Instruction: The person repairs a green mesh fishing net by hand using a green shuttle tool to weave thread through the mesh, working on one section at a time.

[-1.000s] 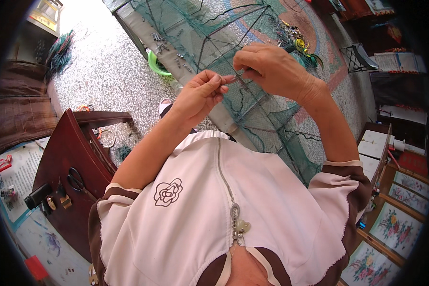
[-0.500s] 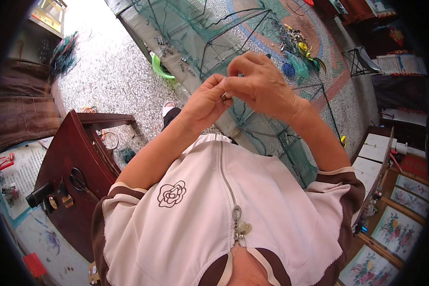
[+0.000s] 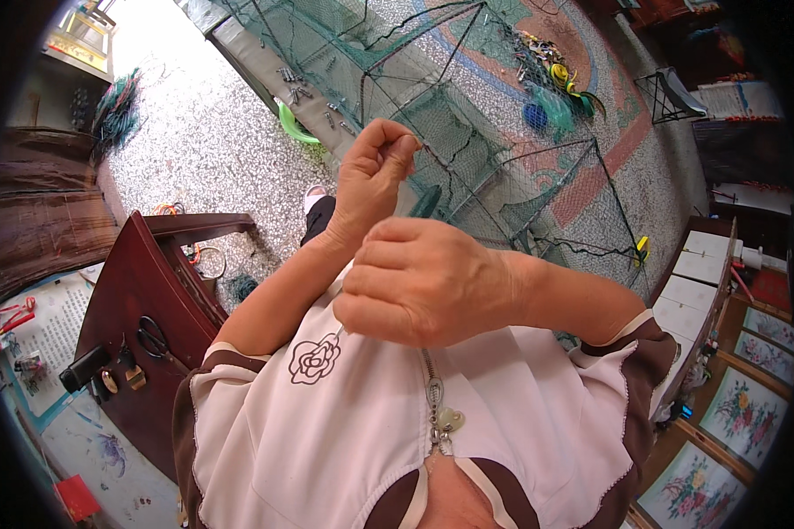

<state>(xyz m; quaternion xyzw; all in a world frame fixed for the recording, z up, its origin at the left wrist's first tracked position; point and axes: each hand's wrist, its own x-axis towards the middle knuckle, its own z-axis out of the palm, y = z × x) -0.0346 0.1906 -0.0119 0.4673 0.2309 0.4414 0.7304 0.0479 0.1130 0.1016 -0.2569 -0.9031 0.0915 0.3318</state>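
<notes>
My left hand (image 3: 370,181) is pinched at a dark framed edge of a long green mesh net (image 3: 459,123) with box-like sections. Its thumb and forefinger press together there, and the exact hold is partly hidden by the fingers. Closer to my chest, my right hand (image 3: 423,282) is curled with its back up. A sliver of something thin shows below its fingers; the rest is covered by the hand. The net spreads over a pale bench (image 3: 318,115) and out to the right.
Small metal pieces (image 3: 295,84) lie on the bench, beside a bright green basin (image 3: 295,125). At left a dark red wooden table (image 3: 141,353) bears black scissors (image 3: 153,337). Netting and yellow items (image 3: 558,75) lie on the floor at far right. White boxes (image 3: 692,278) stand at right.
My hands have come apart. The right hand has drawn back toward my chest and left, and the left hand has stayed out by the net, its fingertips now in plain view.
</notes>
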